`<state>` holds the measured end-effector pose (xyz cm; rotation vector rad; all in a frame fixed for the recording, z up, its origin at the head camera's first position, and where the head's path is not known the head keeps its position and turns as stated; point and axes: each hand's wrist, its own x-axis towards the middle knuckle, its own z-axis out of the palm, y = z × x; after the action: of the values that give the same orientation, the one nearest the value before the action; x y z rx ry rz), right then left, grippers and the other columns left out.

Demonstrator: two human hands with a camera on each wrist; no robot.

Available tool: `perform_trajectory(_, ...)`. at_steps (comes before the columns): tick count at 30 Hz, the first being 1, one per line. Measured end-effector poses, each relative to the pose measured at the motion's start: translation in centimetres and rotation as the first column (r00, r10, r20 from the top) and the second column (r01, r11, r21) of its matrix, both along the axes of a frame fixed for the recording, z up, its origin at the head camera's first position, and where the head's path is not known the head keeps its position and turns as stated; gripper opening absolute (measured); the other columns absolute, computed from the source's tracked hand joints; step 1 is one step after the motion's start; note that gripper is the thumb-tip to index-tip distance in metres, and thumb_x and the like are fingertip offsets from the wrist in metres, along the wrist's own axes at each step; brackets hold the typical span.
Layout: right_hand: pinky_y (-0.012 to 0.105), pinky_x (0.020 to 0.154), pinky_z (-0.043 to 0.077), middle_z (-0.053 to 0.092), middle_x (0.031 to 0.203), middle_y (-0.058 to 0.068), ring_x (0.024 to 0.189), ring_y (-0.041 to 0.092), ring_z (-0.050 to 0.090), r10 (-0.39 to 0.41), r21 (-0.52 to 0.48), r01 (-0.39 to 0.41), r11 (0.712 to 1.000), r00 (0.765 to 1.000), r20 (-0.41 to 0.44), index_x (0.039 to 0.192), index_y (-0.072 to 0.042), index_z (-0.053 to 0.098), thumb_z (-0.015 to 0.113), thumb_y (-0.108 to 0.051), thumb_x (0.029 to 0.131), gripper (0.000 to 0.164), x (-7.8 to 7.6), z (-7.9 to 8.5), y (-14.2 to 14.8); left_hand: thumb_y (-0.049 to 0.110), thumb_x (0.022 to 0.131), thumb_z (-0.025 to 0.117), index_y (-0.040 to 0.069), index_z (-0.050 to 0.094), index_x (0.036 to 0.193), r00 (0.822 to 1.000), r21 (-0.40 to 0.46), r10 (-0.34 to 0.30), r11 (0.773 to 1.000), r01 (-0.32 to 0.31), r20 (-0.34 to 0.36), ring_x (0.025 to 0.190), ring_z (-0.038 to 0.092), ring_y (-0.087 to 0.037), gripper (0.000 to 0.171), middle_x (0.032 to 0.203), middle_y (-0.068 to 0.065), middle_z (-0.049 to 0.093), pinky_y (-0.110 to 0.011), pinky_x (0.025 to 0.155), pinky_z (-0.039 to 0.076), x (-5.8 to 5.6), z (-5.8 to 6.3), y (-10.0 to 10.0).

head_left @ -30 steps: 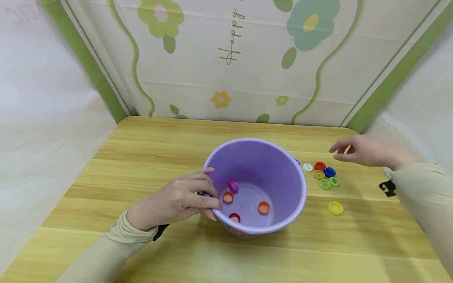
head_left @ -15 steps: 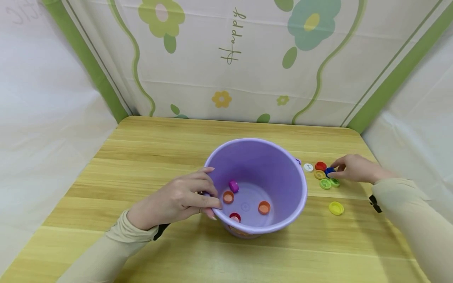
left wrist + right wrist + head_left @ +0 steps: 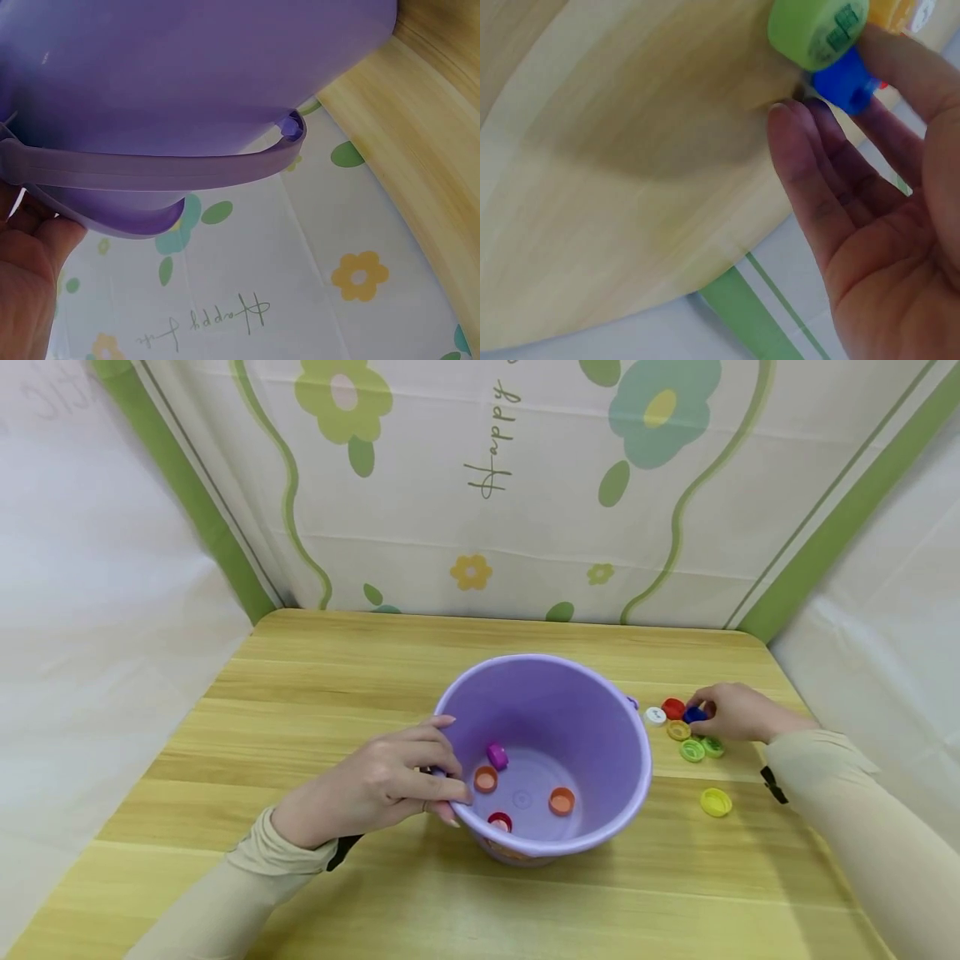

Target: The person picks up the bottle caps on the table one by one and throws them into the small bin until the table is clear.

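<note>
My left hand [image 3: 378,781] grips the rim of a purple plastic bucket [image 3: 562,702] at its left side, thumb and fingers over the edge. In the left wrist view the bucket's strap handle [image 3: 165,171] hangs along its outside. Inside lie a magenta bottle cap [image 3: 497,756], two orange caps [image 3: 562,801] and a dark red cap [image 3: 500,822]. To the right, my right hand [image 3: 738,712] pinches a blue bottle cap [image 3: 694,715] between thumb and fingers, low over the table. A green cap [image 3: 817,30] sits right beside it in the right wrist view.
Around the blue cap lie a red cap [image 3: 673,707], a white cap [image 3: 656,716], an amber cap [image 3: 678,730] and two green caps [image 3: 692,750]. A yellow cap [image 3: 716,802] lies nearer the front. A flowered cloth [image 3: 547,527] hangs behind the wooden table [image 3: 337,652].
My right hand has come down and left to the cluster and taken the blue cap, which has shifted slightly away from me. The red cap has shifted a little too. My left hand stays on the rim.
</note>
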<state>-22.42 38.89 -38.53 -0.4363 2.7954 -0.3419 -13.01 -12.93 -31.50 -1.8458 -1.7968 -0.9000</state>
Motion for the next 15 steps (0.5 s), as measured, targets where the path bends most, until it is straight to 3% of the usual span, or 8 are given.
perform_trajectory(10, 0.038, 0.067, 0.052, 0.063, 0.083, 0.002, 0.074, 0.018, 0.057, -0.010, -0.012, 0.010, 1.000, 1.000, -0.002, 0.104, 0.005, 0.068, 0.076, -0.021, 0.087, 0.032, -0.59, -0.17, -0.42, 0.026, 0.091, 0.070, 0.011, 0.075, 0.100, 1.000, 0.008, -0.002, 1.000, 0.001, 0.022, 0.093, 0.062, -0.018, 0.019, 0.094, -0.003, 0.066, -0.054, 0.105, 0.042, 0.08, -0.12, -0.01)
perform_trajectory(15, 0.036, 0.066, 0.051, 0.064, 0.083, 0.002, 0.074, 0.019, 0.056, -0.010, 0.014, 0.010, 1.000, 0.999, 0.040, 0.099, 0.005, 0.069, 0.077, -0.021, 0.087, 0.030, -0.84, 0.35, -0.72, 0.026, 0.090, 0.070, 0.010, 0.075, 0.100, 1.000, 0.002, -0.003, 1.000, 0.003, 0.028, 0.093, 0.062, -0.018, 0.019, 0.094, -0.003, 0.066, -0.053, 0.105, 0.042, 0.12, -0.11, -0.03)
